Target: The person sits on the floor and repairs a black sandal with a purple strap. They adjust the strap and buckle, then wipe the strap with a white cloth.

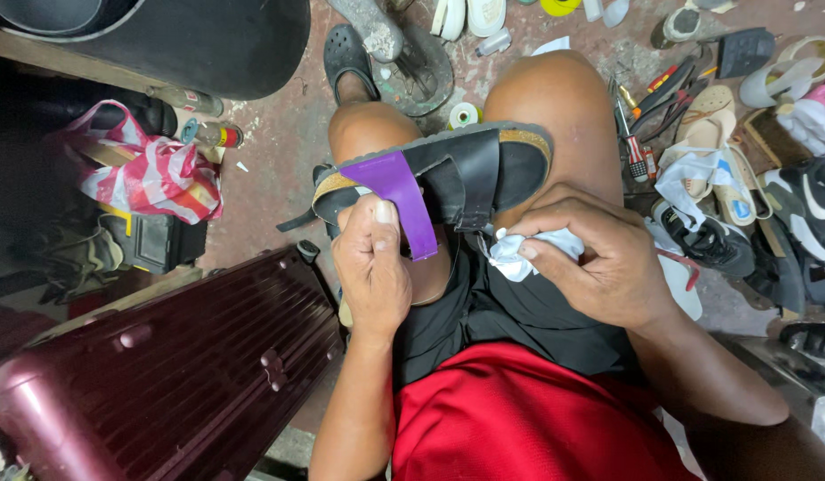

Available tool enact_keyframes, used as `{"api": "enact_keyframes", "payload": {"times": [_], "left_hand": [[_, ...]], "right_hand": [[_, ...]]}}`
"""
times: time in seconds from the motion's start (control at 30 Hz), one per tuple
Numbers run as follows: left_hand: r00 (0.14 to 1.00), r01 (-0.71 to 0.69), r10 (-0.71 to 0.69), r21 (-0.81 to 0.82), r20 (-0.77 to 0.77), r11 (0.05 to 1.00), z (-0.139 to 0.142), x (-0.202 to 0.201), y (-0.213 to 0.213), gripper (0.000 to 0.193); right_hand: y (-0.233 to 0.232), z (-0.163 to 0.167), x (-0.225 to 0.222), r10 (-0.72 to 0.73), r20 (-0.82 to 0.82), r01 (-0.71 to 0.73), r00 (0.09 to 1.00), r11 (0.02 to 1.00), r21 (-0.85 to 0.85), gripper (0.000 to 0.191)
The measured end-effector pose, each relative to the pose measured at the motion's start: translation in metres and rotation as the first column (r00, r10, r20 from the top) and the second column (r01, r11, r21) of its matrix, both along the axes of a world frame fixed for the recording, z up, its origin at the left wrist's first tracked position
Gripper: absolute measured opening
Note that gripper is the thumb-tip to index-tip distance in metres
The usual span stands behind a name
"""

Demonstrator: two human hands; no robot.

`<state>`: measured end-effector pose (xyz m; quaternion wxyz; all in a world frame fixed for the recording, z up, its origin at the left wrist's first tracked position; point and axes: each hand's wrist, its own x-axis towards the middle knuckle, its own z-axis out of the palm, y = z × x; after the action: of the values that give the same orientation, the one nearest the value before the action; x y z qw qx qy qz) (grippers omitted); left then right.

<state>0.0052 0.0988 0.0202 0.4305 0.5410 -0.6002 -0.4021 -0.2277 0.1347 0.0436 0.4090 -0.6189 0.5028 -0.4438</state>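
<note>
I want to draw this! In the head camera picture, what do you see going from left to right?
Dark red suitcase → striped plastic bag → left hand pinching a purple strap → black sandal → white cloth → right hand → pile of shoes.

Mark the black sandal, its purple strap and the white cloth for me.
black sandal (510, 169), head view, on the footbed by the heel.
purple strap (402, 191), head view, mid-strap.
white cloth (530, 251), head view, on the bunched middle.
</note>
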Motion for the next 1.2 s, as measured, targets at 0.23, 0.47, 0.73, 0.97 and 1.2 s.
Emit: {"api": "enact_keyframes", "payload": {"times": [0.23,0.47,0.73,0.97,1.2], "left_hand": [[0.999,0.053,-0.053,-0.013,-0.010,0.999,0.002,0.001,0.013,0.027],[0.992,0.110,-0.112,-0.033,-0.051,0.993,-0.004,0.010,0.019,0.017],[0.993,0.093,-0.090,-0.044,0.072,0.995,-0.007,0.016,0.020,0.014],[0.989,0.114,-0.104,-0.095,0.109,0.989,-0.003,0.025,0.017,0.017],[0.971,0.223,-0.202,-0.181,0.125,0.958,0.005,0.029,0.010,0.022]], "right_hand": [[0.007,0.003,0.000,0.002,-0.031,-0.003,1.000,0.999,-0.049,0.018],[0.009,0.004,0.027,0.002,-0.324,-0.096,0.946,0.957,-0.274,0.027],[-0.019,0.014,0.055,-0.037,-0.499,-0.219,0.866,0.869,-0.444,0.034],[-0.024,0.025,0.065,0.054,-0.561,-0.293,0.826,0.892,-0.345,0.033],[-0.022,0.028,0.068,-0.018,-0.583,-0.258,0.813,0.885,-0.388,0.030]]}}
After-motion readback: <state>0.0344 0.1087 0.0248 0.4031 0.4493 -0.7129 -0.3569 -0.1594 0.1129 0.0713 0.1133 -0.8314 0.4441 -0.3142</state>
